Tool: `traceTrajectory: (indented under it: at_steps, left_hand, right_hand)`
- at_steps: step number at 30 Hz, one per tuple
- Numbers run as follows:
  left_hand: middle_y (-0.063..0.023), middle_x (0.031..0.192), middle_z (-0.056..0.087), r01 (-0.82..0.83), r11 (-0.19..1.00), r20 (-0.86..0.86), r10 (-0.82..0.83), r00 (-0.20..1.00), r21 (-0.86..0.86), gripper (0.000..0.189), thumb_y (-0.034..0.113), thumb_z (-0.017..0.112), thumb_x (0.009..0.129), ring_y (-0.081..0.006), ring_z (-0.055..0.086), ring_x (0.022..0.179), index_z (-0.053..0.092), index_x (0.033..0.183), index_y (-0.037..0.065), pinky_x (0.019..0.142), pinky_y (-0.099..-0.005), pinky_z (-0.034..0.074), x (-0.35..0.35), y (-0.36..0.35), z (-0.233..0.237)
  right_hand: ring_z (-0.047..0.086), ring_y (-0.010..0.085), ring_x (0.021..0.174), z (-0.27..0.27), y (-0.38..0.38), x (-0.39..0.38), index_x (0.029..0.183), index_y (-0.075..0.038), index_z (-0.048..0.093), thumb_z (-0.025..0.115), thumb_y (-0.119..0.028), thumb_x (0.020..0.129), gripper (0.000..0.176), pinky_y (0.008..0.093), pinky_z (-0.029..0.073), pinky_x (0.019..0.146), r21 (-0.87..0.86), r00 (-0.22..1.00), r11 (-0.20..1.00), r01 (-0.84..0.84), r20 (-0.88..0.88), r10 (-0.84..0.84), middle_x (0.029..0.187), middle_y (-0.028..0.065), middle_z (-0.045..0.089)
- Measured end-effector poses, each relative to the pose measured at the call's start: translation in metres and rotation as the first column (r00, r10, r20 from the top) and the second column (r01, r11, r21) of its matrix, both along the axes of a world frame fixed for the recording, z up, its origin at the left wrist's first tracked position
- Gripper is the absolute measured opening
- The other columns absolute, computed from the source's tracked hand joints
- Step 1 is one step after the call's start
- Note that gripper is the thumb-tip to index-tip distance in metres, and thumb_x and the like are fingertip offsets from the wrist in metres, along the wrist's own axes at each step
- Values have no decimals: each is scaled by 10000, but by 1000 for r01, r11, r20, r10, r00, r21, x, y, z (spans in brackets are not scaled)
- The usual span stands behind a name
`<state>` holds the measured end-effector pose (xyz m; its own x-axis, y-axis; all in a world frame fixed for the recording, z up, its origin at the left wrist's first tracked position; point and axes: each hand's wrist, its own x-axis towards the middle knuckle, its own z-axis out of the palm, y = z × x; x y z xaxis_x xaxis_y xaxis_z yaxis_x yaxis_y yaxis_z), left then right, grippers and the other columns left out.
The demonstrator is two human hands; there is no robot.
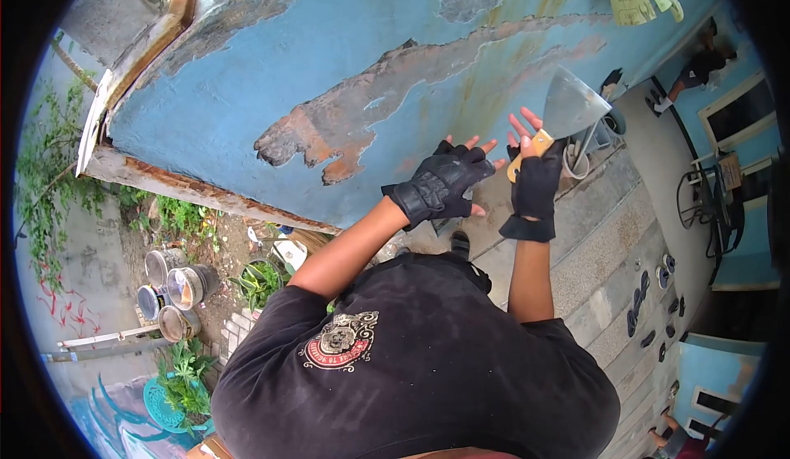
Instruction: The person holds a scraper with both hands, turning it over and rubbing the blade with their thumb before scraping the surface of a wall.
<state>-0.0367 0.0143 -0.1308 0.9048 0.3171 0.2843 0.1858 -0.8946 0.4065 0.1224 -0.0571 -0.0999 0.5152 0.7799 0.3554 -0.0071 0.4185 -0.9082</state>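
Observation:
Black fingerless gloves cover both my hands. My left hand (448, 181) is open, palm down, its fingers spread in front of the peeling blue wall (329, 72) and pointing toward my other hand. In my right hand (533, 186) is a wide scraper (573, 105), its yellow handle lying across the palm and its metal blade pointing up and away. Some fingers of that hand stretch out past the handle. Large patches of paint have come off the wall ahead, baring rough grey and brown plaster (346, 126).
Buckets (188, 285) and potted plants (259, 280) stand at the left. Near the wall's right end sit a pail (576, 163) and other containers. Sandals (638, 294) lie along the paved path (568, 286). A person (699, 68) is at the far right, beside a blue building.

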Motion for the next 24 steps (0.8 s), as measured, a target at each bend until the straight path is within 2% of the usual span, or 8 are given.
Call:
traceTrajectory:
  at_steps: [4, 8, 13, 16, 17, 19, 22, 24]
  left_hand:
    - [-144, 1562, 313, -67, 989, -57, 76, 996, 135, 809, 537, 749, 718, -376, 271, 1450, 498, 1409, 199, 1148, -625, 192, -1, 8, -10]
    - [-148, 1583, 272, -202, 979, 50, 201, 978, 16, 791, 458, 766, 735, -380, 275, 1452, 484, 1426, 195, 1139, -621, 223, 1, 3, 7]
    - [-138, 1582, 290, -10, 934, 200, 86, 976, -356, 812, 513, 694, 822, -367, 329, 1430, 407, 1482, 140, 1159, -484, 273, -15, 5, 12]
    - [-117, 1564, 337, 267, 628, 380, 50, 924, -731, 818, 579, 604, 877, -290, 341, 1433, 370, 1501, 105, 1141, -431, 300, -13, 7, 7]
    - [-103, 1546, 364, 462, 270, 500, 91, 861, -845, 889, 662, 526, 877, -282, 380, 1405, 326, 1516, 77, 1129, -416, 311, -9, 6, 5]
    - [-88, 1506, 413, 673, -338, 618, 267, 739, -658, 991, 754, 493, 859, -205, 531, 1232, 282, 1527, 53, 957, -339, 431, -1, 3, 2]
    - [-96, 1474, 441, 674, -724, 786, 329, 523, -145, 1007, 749, 550, 831, -124, 564, 1036, 300, 1512, 51, 803, -314, 475, 7, -2, -3]
    - [-55, 1477, 426, 456, -871, 715, 438, 545, 185, 1025, 737, 615, 789, -90, 553, 924, 308, 1489, 55, 790, -362, 516, 6, 6, -11]
  right_hand:
    - [545, 272, 1250, 15, -17, -11, 1282, 2, 467, 473, -13, 957, 326, 395, 514, 973, 75, 763, 848, -524, -401, 507, 1411, 150, 472]
    - [559, 259, 1227, -10, -4, -9, 1281, -8, 463, 480, -64, 987, 300, 418, 530, 934, -104, 1000, 995, -4, 16, 6, 1384, 131, 495]
    - [565, 271, 1210, 11, -14, 6, 1292, -3, 461, 479, -78, 991, 311, 395, 544, 905, -33, 988, 999, -24, -153, 19, 1370, 146, 499]
    - [578, 300, 1184, 19, -21, 3, 1307, 11, 443, 477, -70, 984, 335, 409, 560, 880, 37, 981, 996, -84, -170, 89, 1344, 184, 505]
    - [573, 308, 1194, 17, -23, 3, 1322, -4, 440, 500, -71, 971, 362, 429, 563, 882, 57, 954, 984, -171, -241, 180, 1344, 195, 500]
    - [567, 317, 1205, 18, -28, 0, 1336, -18, 436, 524, -73, 957, 393, 449, 565, 885, 85, 912, 962, -259, -306, 272, 1345, 206, 496]
    - [519, 364, 1277, 26, -34, -10, 1332, -40, 445, 565, -73, 921, 430, 462, 541, 941, 296, 409, 639, -710, -565, 717, 1384, 261, 469]
    - [503, 373, 1292, 30, -25, -28, 1339, 2, 423, 501, -6, 926, 421, 461, 493, 1011, 158, 467, 658, -737, -585, 663, 1416, 237, 465]
